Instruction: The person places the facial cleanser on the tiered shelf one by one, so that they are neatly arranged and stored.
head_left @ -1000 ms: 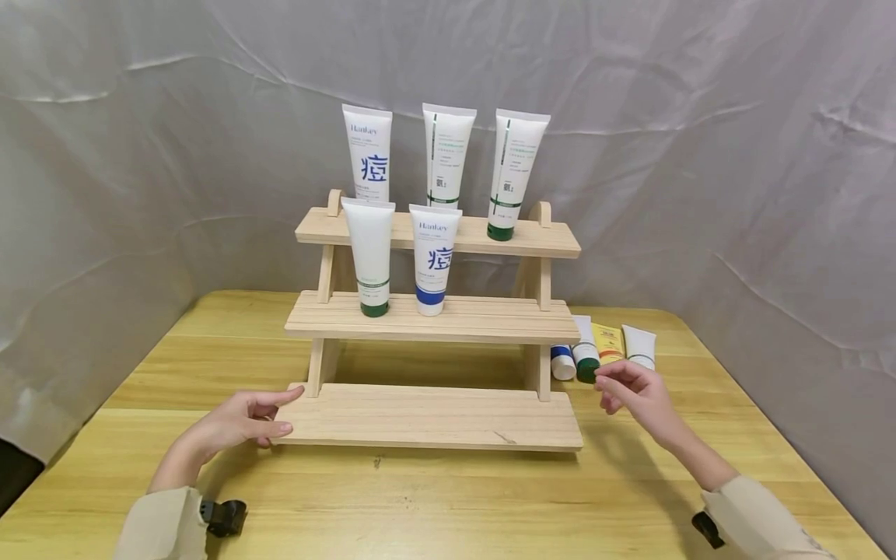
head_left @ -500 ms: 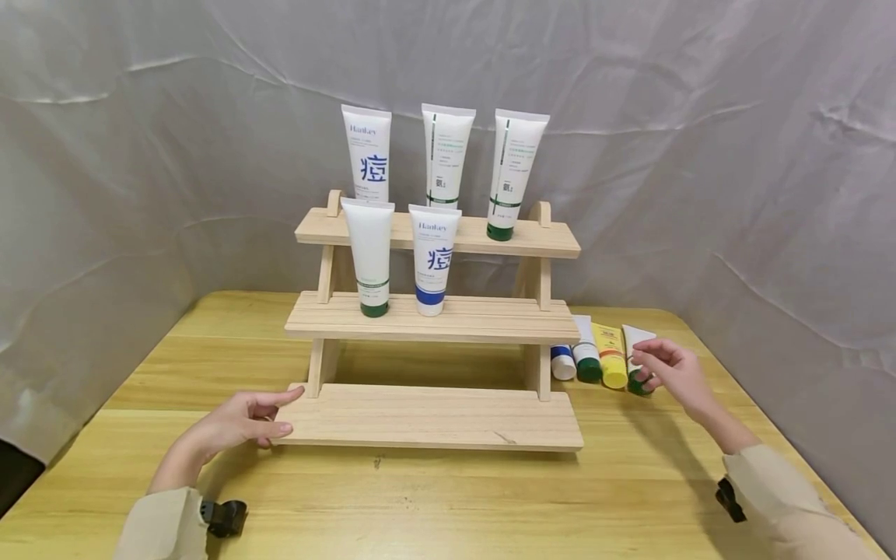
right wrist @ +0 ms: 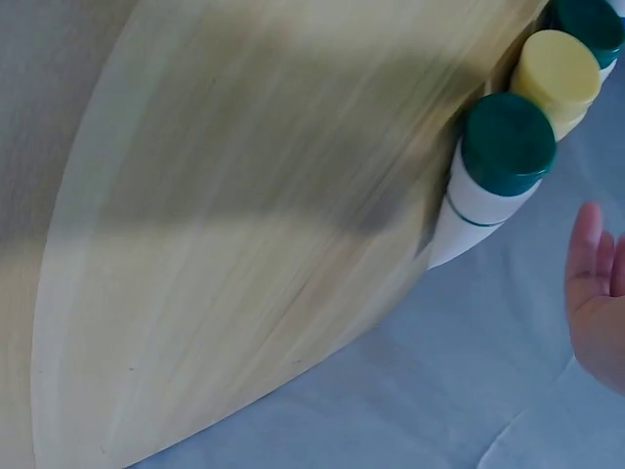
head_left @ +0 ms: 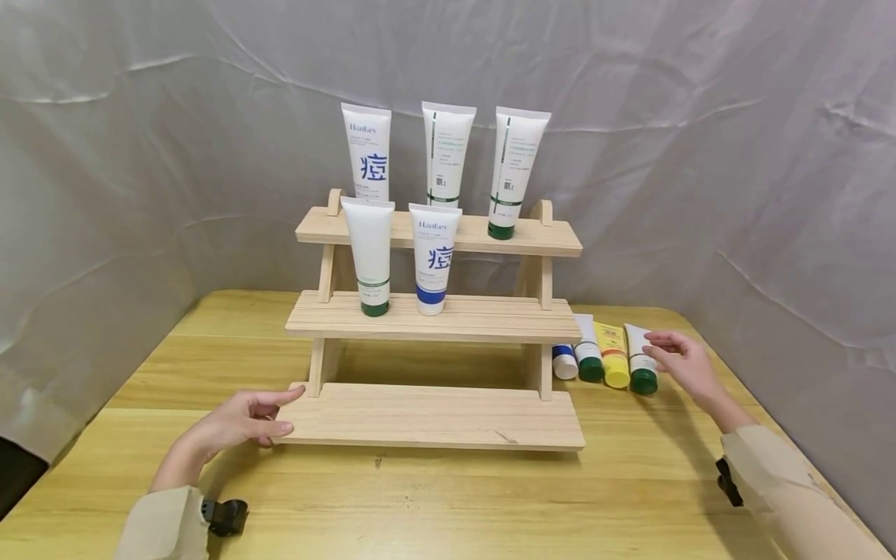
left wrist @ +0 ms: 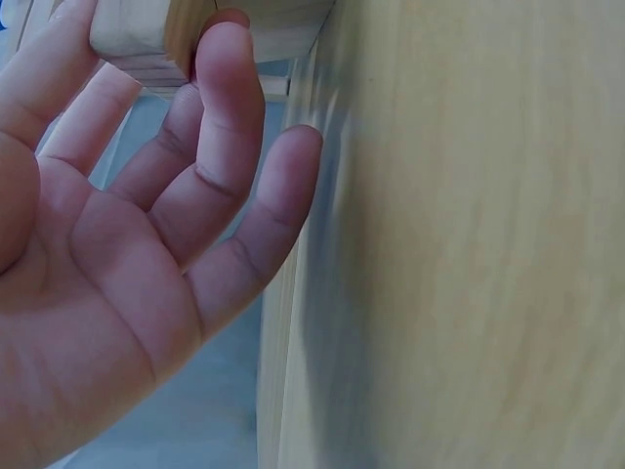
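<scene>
My left hand (head_left: 231, 424) holds the left end of the bottom shelf of a three-tier wooden display stand (head_left: 420, 416), thumb on top. In the left wrist view its fingers curl at the shelf's corner (left wrist: 137, 34). Over at the right, my right hand (head_left: 689, 372) hovers beside a white squeeze tube with a green cap (head_left: 640, 358), fingertips near its upper part. The right wrist view has this hand (right wrist: 598, 313) apart from the green-capped tube (right wrist: 503, 156), fingers loosely extended and holding nothing.
Also lying in that row are a yellow tube (head_left: 613, 358), another green-capped tube (head_left: 588, 350) and a blue-banded tube (head_left: 563, 362). Upright on the middle shelf stand a green-capped tube (head_left: 371, 249) and a blue-banded tube (head_left: 432, 257). Three tubes, including a green-capped one (head_left: 516, 167), occupy the top shelf.
My right hand has moved right and slightly back, from in front of the lying tubes to the side of the rightmost one. My left hand has stayed on the bottom shelf.
</scene>
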The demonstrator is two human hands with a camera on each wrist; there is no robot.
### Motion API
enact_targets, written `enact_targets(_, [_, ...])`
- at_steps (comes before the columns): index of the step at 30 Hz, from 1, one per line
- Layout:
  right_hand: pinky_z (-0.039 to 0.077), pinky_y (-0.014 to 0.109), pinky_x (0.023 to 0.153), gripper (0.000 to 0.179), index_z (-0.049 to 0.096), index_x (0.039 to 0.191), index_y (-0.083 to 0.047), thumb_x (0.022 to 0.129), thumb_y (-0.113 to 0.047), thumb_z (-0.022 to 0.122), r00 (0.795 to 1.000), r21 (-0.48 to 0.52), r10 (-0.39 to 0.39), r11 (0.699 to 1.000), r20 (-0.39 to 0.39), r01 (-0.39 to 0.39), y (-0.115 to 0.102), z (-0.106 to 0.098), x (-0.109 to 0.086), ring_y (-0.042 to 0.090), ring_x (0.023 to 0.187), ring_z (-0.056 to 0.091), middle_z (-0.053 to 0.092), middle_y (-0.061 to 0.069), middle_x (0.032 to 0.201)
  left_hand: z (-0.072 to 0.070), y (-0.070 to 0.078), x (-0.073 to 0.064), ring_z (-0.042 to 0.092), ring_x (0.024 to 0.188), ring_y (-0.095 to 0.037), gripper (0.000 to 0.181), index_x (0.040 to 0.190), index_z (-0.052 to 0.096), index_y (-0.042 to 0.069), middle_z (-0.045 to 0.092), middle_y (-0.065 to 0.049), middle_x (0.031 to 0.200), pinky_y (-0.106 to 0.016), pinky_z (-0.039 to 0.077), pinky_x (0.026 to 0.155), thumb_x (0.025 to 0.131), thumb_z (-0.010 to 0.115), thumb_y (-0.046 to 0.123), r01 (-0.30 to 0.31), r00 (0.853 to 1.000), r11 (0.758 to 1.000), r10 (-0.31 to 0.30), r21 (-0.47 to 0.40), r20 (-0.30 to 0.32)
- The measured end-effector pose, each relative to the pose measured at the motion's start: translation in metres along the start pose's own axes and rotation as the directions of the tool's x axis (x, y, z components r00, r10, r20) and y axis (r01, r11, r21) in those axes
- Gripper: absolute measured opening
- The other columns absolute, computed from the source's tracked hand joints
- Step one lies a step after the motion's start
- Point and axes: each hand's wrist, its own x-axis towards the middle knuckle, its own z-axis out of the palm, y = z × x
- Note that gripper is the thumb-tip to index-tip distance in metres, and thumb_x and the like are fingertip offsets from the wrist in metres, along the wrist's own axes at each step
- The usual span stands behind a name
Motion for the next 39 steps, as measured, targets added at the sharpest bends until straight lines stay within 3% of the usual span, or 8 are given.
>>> enact_targets(5, [0.047,0.018,0.061,0.032,0.057,0.108,0.004,0.085,-0.018,0.061,0.998,-0.163,0.063,0.985,-0.004,-0.063,-0.010,0.002,-0.003,0.000,0.077,0.050,0.055,0.017,0.101,0.000,-0.001,0.000,0.049,0.063,-0.007,0.063,0.130,0.029,-0.012,0.054,-0.004,0.075,-0.030,0.049,0.057,0.083,0.063,0.011,0.008,1.000,1.000,-0.008,-0.005,-0.002])
enact_targets(10, [0.041,0.014,0.065,0.044,0.047,0.118,0.012,0.089,-0.020,0.057,0.993,-0.343,0.102,0.936,0.056,-0.077,-0.025,0.004,-0.009,0.032,0.096,0.053,0.045,0.036,0.112,0.000,-0.002,0.000,0.049,0.064,-0.007,0.063,0.130,0.029,-0.012,0.053,-0.003,0.074,-0.030,0.050,0.058,0.083,0.064,0.011,0.016,1.000,1.000,-0.016,-0.007,-0.005])
enact_targets(12, [0.044,0.022,0.070,0.047,0.044,0.121,0.013,0.090,-0.021,0.055,0.989,-0.359,0.126,0.929,0.082,-0.089,-0.024,0.002,-0.009,0.049,0.101,0.044,0.042,0.038,0.115,0.000,-0.001,0.000,0.048,0.063,-0.007,0.064,0.130,0.029,-0.012,0.049,0.000,0.070,-0.031,0.050,0.058,0.083,0.064,0.012,0.017,1.000,1.000,-0.018,-0.009,-0.006])
enact_targets(17, [0.045,0.049,0.076,0.054,0.037,0.128,0.012,0.091,-0.024,0.053,0.969,-0.340,0.203,0.929,0.143,-0.144,-0.021,0.000,-0.008,0.053,0.107,0.037,0.033,0.041,0.120,0.000,-0.001,0.000,0.048,0.063,-0.007,0.064,0.130,0.030,-0.012,0.046,0.000,0.069,-0.031,0.050,0.059,0.083,0.064,0.012,0.022,1.000,1.000,-0.022,-0.005,-0.008])
enact_targets(21, [0.044,0.050,0.078,0.063,0.028,0.134,0.010,0.091,-0.029,0.052,0.942,-0.334,0.280,0.919,0.185,-0.207,-0.016,-0.001,-0.007,0.052,0.111,0.033,0.026,0.042,0.125,0.000,-0.001,0.000,0.050,0.064,-0.008,0.064,0.130,0.030,-0.012,0.052,-0.006,0.075,-0.031,0.049,0.059,0.082,0.064,0.013,0.025,1.000,1.000,-0.025,0.002,-0.009])
enact_targets(29, [0.050,0.033,0.061,0.069,0.020,0.137,0.009,0.091,-0.033,0.050,0.907,-0.296,0.372,0.905,0.197,-0.307,-0.009,0.002,-0.005,0.016,0.064,0.049,0.050,0.021,0.088,0.001,0.000,0.000,0.051,0.066,-0.008,0.063,0.130,0.030,-0.012,0.058,-0.011,0.088,-0.030,0.049,0.058,0.083,0.064,0.012,0.022,1.000,1.000,-0.022,-0.010,-0.006])
enact_targets(33, [0.048,0.030,0.055,0.068,0.020,0.136,0.010,0.092,-0.033,0.049,0.901,-0.289,0.392,0.898,0.184,-0.331,-0.008,0.004,-0.004,0.015,0.053,0.047,0.044,0.003,0.067,0.001,0.000,0.000,0.051,0.066,-0.008,0.062,0.130,0.029,-0.012,0.058,-0.010,0.086,-0.029,0.049,0.058,0.083,0.063,0.010,0.019,1.000,1.000,-0.019,-0.016,-0.005])
enact_targets(39, [0.047,0.030,0.051,0.065,0.021,0.135,0.011,0.093,-0.030,0.047,0.893,-0.296,0.417,0.885,0.168,-0.358,-0.005,0.006,-0.003,0.018,0.049,0.049,0.044,0.001,0.061,0.001,0.000,0.000,0.051,0.067,-0.009,0.061,0.131,0.028,-0.012,0.058,-0.012,0.085,-0.029,0.049,0.058,0.084,0.062,0.008,0.013,1.000,1.000,-0.013,-0.024,-0.002])
